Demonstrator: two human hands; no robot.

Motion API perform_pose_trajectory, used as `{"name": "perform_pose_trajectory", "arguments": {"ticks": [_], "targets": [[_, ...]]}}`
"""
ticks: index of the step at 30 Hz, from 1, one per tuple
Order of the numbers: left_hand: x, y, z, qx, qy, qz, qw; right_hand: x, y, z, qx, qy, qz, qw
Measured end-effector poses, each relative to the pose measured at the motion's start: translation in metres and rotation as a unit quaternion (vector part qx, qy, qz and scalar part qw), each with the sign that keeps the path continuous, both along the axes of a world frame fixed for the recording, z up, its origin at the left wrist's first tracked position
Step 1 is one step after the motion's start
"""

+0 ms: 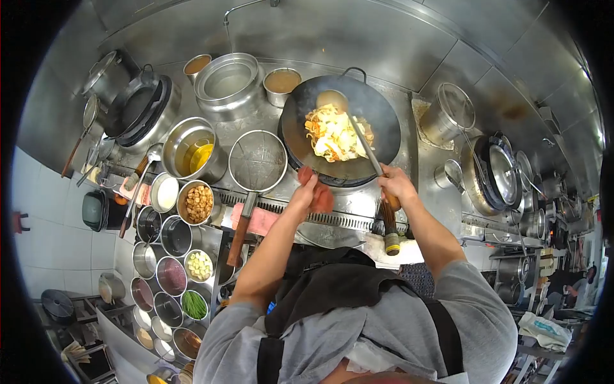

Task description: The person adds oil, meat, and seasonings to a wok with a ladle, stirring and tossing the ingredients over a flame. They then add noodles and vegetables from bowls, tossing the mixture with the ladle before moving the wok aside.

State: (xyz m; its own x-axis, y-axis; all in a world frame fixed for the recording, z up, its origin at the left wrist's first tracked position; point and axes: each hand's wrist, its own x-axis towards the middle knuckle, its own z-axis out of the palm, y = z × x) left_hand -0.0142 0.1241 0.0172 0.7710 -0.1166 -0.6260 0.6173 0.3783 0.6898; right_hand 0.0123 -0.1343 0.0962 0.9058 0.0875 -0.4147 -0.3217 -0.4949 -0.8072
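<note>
A large black wok (297, 121) holds yellow-white and orange food (336, 133), with steam above it. My right hand (396, 185) is closed round the wooden handle of a ladle (364, 144), whose bowl rests at the far side of the food. My left hand (304, 194) grips a red cloth (321, 198) at the wok's near left edge. To the left of the wok lies a round wire strainer (258, 160) with a wooden handle. A bamboo brush (390, 229) lies just below my right hand.
Metal pots stand at the back left, among them a pot with yellow oil (197, 157). Several ingredient containers, including diced pieces (199, 266) and green vegetables (194, 304), fill the left side. A tall pot (448, 115) and stacked pans (502, 173) are on the right.
</note>
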Motion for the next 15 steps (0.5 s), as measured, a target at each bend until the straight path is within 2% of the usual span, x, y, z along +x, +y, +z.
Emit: {"name": "perform_pose_trajectory", "arguments": {"ticks": [1, 3, 5, 6, 7, 8, 10, 11, 15], "targets": [[0.01, -0.009, -0.002, 0.003, 0.002, 0.001, 1.0, -0.001, -0.002, -0.003, 0.009, 0.002, 0.017, 1.0], [0.027, -0.022, -0.012, -0.12, -0.039, -0.063, 0.99, -0.008, -0.009, 0.007, -0.021, 0.006, 0.049, 0.999], [0.037, -0.029, -0.02, -0.082, 0.008, -0.025, 0.996, -0.021, -0.021, 0.007, -0.051, 0.012, 0.078, 0.996], [0.043, -0.032, -0.028, -0.045, 0.05, 0.011, 0.998, -0.031, -0.035, 0.003, -0.159, -0.123, 0.157, 0.967], [0.049, -0.034, -0.04, -0.032, 0.047, 0.02, 0.998, -0.039, -0.049, 0.001, -0.261, -0.253, 0.229, 0.903], [0.051, -0.034, -0.04, -0.029, 0.049, 0.016, 0.998, -0.044, -0.063, 0.003, -0.259, -0.25, 0.225, 0.905], [0.055, -0.034, -0.036, -0.017, 0.04, 0.005, 0.999, -0.057, -0.089, 0.013, -0.376, -0.267, 0.242, 0.854], [0.055, -0.036, -0.036, -0.018, 0.033, 0.05, 0.998, -0.064, -0.101, 0.015, -0.375, -0.264, 0.236, 0.857], [0.052, -0.037, -0.028, -0.024, 0.017, 0.046, 0.999, -0.1, -0.128, 0.022, -0.365, -0.269, 0.191, 0.87]]}}
